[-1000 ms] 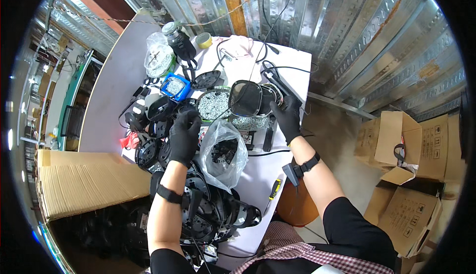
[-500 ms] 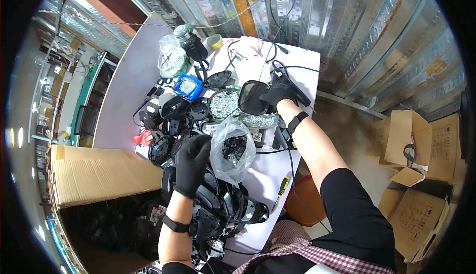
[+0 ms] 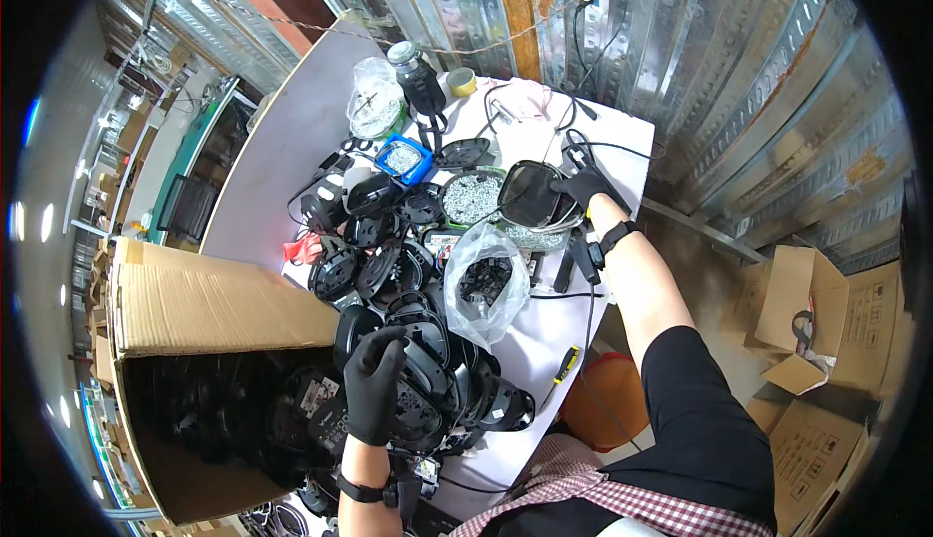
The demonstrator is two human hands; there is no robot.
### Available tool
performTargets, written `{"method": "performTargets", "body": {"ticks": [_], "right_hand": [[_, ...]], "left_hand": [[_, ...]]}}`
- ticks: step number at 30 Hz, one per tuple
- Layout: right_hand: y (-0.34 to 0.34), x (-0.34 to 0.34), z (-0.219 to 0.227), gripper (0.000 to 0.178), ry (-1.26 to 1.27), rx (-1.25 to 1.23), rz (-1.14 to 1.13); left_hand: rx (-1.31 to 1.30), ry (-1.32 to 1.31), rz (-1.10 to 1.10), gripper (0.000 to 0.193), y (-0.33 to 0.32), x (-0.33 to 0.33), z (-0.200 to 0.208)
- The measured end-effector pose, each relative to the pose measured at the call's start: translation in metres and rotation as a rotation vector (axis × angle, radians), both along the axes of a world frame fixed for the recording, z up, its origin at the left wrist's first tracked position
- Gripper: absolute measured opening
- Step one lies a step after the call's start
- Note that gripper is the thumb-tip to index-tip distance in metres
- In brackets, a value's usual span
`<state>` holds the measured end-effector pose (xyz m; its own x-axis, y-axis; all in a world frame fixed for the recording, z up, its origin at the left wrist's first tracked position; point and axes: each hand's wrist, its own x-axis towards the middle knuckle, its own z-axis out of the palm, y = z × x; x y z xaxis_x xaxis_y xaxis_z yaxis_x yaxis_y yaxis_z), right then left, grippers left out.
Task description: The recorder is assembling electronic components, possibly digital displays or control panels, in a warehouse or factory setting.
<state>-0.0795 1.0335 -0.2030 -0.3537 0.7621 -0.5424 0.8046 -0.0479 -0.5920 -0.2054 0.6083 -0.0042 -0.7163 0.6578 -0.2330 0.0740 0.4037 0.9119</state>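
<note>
My left hand (image 3: 373, 391), in a black glove, hangs over a pile of black plastic housings (image 3: 420, 381) beside the cardboard box. Its fingers are curled, and the glove hides whatever may be in them. At the far right of the table, my gloved right hand (image 3: 585, 185) has its thumb and fingers apart. The thumb reaches the rim of a dark, square-cornered tray (image 3: 528, 197), and a long black piece (image 3: 612, 193) lies alongside the hand. Between my hands a clear plastic bag (image 3: 468, 311) holds small black parts (image 3: 486, 282).
A large open cardboard box (image 3: 219, 294) with black parts stands at left. Containers of small silvery pieces (image 3: 472, 197), a blue tray (image 3: 402, 158) and a bottle (image 3: 418, 80) sit farther back. A yellow-black screwdriver (image 3: 566, 366) lies by the near edge, above an orange-brown stool (image 3: 607, 401).
The whole view has shifted, so the table sits farther right. My left hand has moved left and nearer me over the housings. My right hand stays by the dark tray.
</note>
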Motion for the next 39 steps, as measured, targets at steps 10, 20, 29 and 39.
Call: {"method": "performTargets", "body": {"ticks": [10,20,29,39], "right_hand": [[0.007,0.011,-0.054,0.031,0.546,-0.028,-0.190],[-0.010,0.105,-0.021,0.027,0.809,-0.035,-0.434],[-0.047,0.155,-0.024,0.037,0.592,0.180,-0.411],[-0.108,0.157,0.045,0.045,0.429,0.613,-0.357]], "left_hand": [[0.062,0.028,0.025,0.019,-0.034,0.008,-0.020],[0.084,0.002,-0.028,0.018,-0.043,0.030,-0.020],[0.080,-0.250,-0.262,0.020,-0.053,0.058,-0.038],[0.079,-0.146,-0.298,0.025,-0.100,0.087,-0.037]]}}
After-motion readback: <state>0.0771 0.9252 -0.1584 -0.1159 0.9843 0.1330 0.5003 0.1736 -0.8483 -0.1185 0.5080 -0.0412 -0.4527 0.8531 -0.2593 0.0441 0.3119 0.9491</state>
